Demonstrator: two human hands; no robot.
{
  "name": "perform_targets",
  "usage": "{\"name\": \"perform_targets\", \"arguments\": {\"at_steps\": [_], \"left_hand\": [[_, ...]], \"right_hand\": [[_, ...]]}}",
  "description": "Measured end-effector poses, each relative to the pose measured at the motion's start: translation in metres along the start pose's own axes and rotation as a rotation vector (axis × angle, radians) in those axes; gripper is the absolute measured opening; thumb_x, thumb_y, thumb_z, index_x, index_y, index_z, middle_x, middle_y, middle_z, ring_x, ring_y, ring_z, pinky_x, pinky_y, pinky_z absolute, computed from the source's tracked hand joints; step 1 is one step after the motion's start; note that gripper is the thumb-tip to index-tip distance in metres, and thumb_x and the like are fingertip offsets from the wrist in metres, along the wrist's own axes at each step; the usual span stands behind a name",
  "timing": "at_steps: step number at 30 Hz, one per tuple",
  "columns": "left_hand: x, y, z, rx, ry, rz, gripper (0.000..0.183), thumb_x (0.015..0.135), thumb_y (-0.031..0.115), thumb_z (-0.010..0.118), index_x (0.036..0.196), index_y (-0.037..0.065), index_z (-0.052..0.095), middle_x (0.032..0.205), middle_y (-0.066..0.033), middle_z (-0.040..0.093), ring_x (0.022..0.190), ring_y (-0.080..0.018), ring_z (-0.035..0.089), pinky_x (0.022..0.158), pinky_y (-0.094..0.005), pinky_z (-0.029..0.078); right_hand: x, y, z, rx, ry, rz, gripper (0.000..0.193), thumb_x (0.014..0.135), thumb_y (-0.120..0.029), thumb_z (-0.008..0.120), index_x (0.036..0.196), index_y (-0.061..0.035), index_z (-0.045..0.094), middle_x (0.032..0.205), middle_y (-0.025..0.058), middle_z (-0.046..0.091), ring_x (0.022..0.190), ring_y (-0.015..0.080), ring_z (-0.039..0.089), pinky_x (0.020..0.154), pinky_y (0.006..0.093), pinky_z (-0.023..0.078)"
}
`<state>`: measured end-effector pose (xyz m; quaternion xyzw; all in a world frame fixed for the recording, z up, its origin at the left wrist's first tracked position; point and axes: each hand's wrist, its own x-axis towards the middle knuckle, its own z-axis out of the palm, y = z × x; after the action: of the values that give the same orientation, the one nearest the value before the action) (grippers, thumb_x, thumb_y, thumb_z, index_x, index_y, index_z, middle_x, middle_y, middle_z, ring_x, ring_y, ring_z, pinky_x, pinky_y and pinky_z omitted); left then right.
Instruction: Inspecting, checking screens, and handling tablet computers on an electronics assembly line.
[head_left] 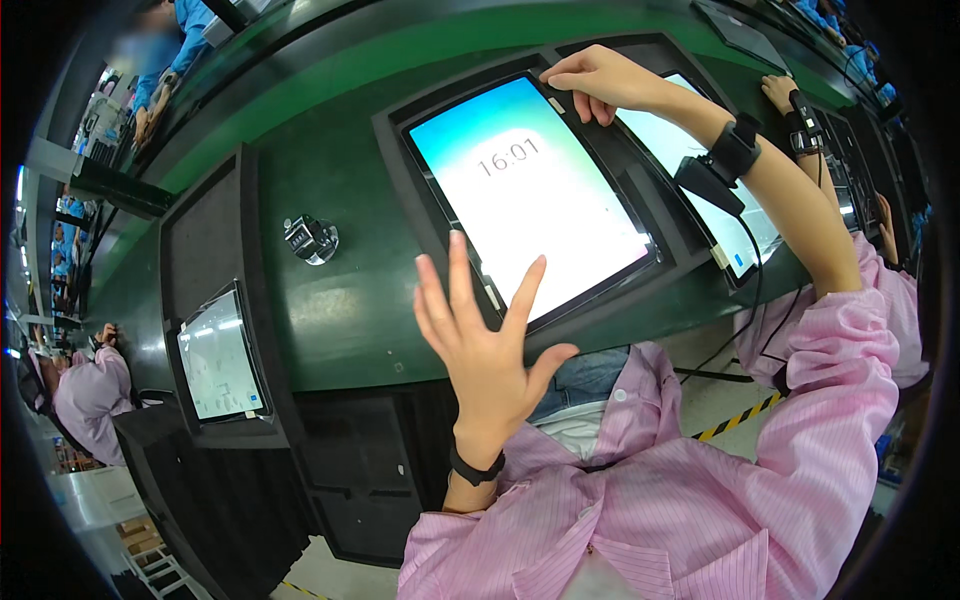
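Observation:
A large tablet-like display panel point(520, 210) lies lit in a black foam tray point(393, 140) in front of me, showing a clock on a blue-to-white background. My left hand point(490, 350) is spread with its palm down over the panel's lower left edge, holding nothing. At the top right corner of the panel, my right hand point(612, 82) has its fingers bent and drawn together by the frame. Whatever lies between those fingertips is hidden. Just below them a small pale tab point(557, 104) shows on the panel's edge.
A second lit panel point(735, 225) lies to the right, partly behind my right forearm. Another panel point(218, 365) sits in a foam tray point(200, 235) at left. A small black-and-clear device point(311, 240) stands on the green table point(340, 330). A co-worker's hand point(779, 95) is at far right; a black cable point(757, 290) hangs from my right wrist.

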<state>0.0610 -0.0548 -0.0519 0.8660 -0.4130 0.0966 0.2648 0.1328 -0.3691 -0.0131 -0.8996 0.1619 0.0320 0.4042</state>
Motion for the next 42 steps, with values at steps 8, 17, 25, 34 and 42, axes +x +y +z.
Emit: {"name": "perform_targets", "arguments": {"at_steps": [8, 17, 25, 34, 42], "left_hand": [[-0.019, -0.020, 0.003, -0.018, 0.073, 0.000, 0.070, 0.078, 0.076, 0.030, 0.115, 0.028, 0.063, 0.146, -0.0206, 0.024, 0.134, -0.0430, 0.012, 0.104, -0.0560, 0.014], [-0.012, -0.006, 0.007, -0.197, 0.192, -0.112, 0.082, 0.080, 0.076, 0.025, 0.126, 0.015, 0.054, 0.144, -0.0223, 0.024, 0.132, -0.0437, 0.017, 0.103, -0.0554, 0.016], [-0.007, 0.005, 0.010, -0.583, 0.221, -0.346, 0.062, 0.078, -0.007, 0.039, 0.139, -0.003, 0.025, 0.143, -0.0191, 0.028, 0.134, -0.0299, 0.026, 0.110, -0.0369, 0.016], [-0.020, -0.028, -0.008, -0.787, 0.410, -0.444, 0.061, 0.077, -0.004, 0.040, 0.137, -0.004, 0.025, 0.140, -0.0216, 0.035, 0.131, -0.0293, 0.033, 0.109, -0.0383, 0.022], [-0.026, -0.053, -0.007, -0.705, 0.443, -0.397, 0.068, 0.065, -0.001, 0.042, 0.133, -0.005, 0.033, 0.137, -0.0204, 0.038, 0.130, -0.0309, 0.033, 0.110, -0.0418, 0.021]], "right_hand": [[-0.007, 0.004, 0.001, 0.021, 0.016, -0.094, 0.043, 0.092, -0.028, 0.050, 0.121, 0.0028, 0.054, 0.057, 0.0048, 0.058, 0.044, 0.0077, 0.053, 0.044, 0.0177, 0.044], [-0.040, 0.013, -0.054, -0.114, 0.183, -0.211, 0.049, 0.089, -0.045, 0.051, 0.115, -0.0042, 0.059, 0.075, 0.0087, 0.063, 0.065, 0.0141, 0.061, 0.057, 0.0285, 0.052], [-0.104, 0.094, -0.118, -0.657, 0.292, 0.307, 0.076, 0.087, -0.064, 0.038, 0.115, 0.0041, 0.057, 0.090, 0.0172, 0.065, 0.080, 0.0282, 0.063, 0.075, 0.0332, 0.048], [-0.147, 0.078, -0.076, -0.176, 0.231, 0.310, 0.045, 0.093, -0.036, 0.049, 0.114, 0.0031, 0.057, 0.067, 0.0057, 0.055, 0.060, 0.0137, 0.056, 0.054, 0.0262, 0.048], [-0.122, 0.039, -0.038, -0.759, 0.216, -0.473, 0.032, 0.096, -0.030, 0.040, 0.116, -0.0203, 0.063, 0.138, 0.0104, 0.039, 0.134, 0.0329, 0.023, 0.107, 0.0445, 0.025]]}}
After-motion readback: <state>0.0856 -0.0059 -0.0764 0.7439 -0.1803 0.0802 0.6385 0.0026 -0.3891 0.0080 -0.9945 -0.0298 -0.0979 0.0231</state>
